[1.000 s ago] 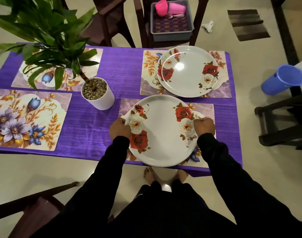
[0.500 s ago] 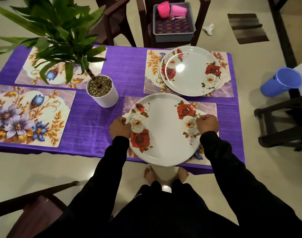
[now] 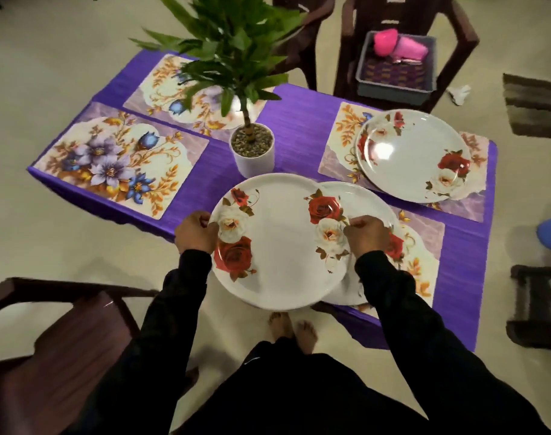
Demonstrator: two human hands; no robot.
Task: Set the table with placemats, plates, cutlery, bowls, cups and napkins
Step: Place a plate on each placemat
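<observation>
I hold the top plate [image 3: 277, 246] by its rim, my left hand [image 3: 195, 233] and right hand [image 3: 366, 235] each curled around an edge, lifted off the plate beneath [image 3: 373, 211], probably resting on the near placemat [image 3: 424, 262], so it can go to the bare placemat [image 3: 117, 164] on the tabletop [image 3: 296, 127].

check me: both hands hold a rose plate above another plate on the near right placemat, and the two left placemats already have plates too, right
Not quite. The head view shows the two left placemats bare. The rest stands: left hand and right hand hold the rose plate over another plate.
</observation>
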